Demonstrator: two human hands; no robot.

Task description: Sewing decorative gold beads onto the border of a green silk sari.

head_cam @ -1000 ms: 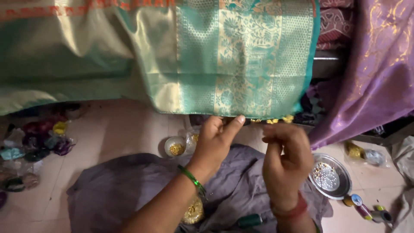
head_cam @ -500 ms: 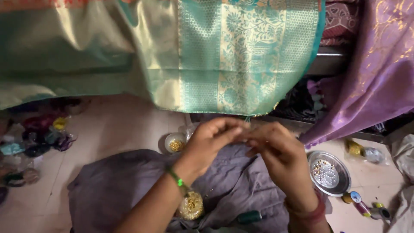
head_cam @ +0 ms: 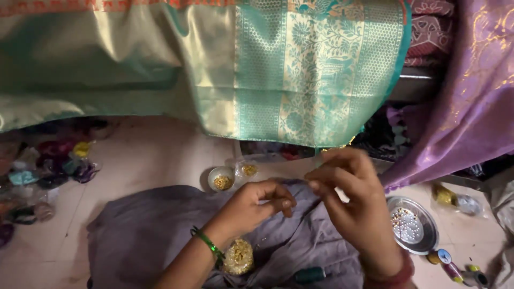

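Floor w/ grey cloth [head_cam: 144,230] at bottom; left hand [head_cam: 257,206] & right hand [head_cam: 348,198], centre frame, pinched something tiny below teal sari [head_cam: 300,69] hem, likely thread: light, limp, best held near its end.

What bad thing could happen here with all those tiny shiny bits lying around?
The small bowl of gold beads sits on the floor right by the left hand; a bump might tip it over. The packet of gold beads lies loose on the grey cloth, so a tug on the cloth could scatter it. The steel plate beside the right hand could get knocked too.
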